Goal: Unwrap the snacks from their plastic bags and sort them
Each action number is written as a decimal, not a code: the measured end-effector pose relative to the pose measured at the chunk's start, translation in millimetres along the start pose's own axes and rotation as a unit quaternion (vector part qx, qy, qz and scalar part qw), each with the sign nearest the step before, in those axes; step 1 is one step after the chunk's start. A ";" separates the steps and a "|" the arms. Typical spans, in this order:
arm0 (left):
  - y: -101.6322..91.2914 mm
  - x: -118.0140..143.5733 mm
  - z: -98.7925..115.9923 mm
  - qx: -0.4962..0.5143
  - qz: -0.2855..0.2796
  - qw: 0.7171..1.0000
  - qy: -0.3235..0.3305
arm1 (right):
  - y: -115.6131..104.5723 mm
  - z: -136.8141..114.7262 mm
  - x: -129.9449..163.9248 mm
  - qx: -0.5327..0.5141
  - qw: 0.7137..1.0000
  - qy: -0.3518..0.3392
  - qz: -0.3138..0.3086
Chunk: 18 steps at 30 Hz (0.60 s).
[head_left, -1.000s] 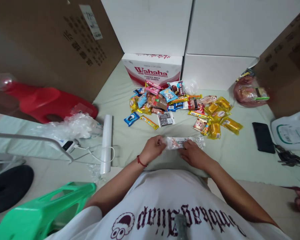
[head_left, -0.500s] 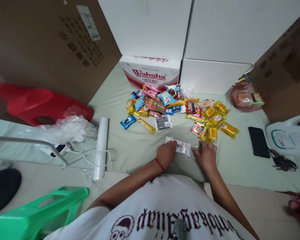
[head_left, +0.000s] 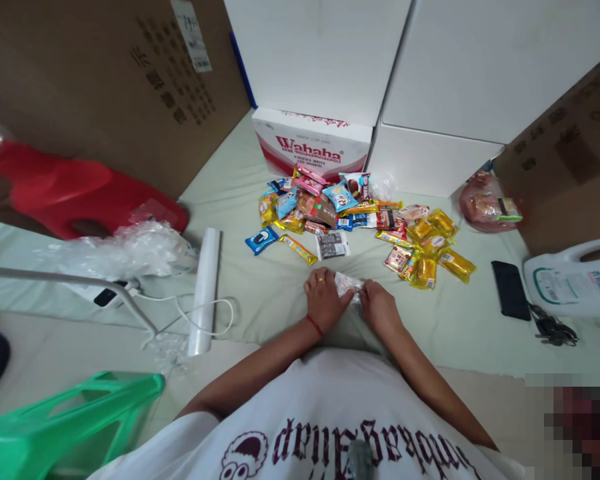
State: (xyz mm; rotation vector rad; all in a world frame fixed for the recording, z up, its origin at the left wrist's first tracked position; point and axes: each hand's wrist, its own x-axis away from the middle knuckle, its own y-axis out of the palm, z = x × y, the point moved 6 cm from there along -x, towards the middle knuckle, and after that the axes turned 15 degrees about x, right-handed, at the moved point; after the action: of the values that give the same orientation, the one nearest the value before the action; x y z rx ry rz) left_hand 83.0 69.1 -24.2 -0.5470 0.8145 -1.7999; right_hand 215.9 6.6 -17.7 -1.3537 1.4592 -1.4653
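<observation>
A small white snack packet with clear plastic around it is held low over the pale green sheet, close to my body. My left hand, with a red string on the wrist, is closed on the packet's left part, thumb across it. At its right end my right hand pinches the clear plastic, fingers curled. Both hands partly cover the packet. Just beyond them lie a grey-and-white packet, a yellow stick packet and a blue packet.
A heap of wrapped snacks lies before a Wahaha carton; yellow-wrapped cakes are to its right. At left are a plastic film roll, a white cable and a red jug. A phone and white bottle are at right.
My right hand has moved left, close to my left hand. The packet is more covered now, and my left hand has turned so its fingers wrap behind it. The view has shifted slightly.
</observation>
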 end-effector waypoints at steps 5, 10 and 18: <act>-4.4 6.1 -1.3 0.080 0.022 0.996 0.031 | -1.8 6.8 11.8 -0.159 0.986 0.006 0.055; -8.2 25.9 31.6 0.081 -0.059 0.968 0.232 | 12.9 2.9 14.4 -0.541 0.838 0.070 0.025; -8.2 16.6 0.2 0.235 -0.089 0.940 0.230 | 33.7 -32.5 -2.2 -0.754 0.648 0.068 -0.084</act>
State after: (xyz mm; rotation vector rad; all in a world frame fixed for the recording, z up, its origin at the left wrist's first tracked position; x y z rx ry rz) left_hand 72.0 55.4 -18.1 0.1271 0.6132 -2.2398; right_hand 178.6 12.5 -45.5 -2.2514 2.8994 -0.0195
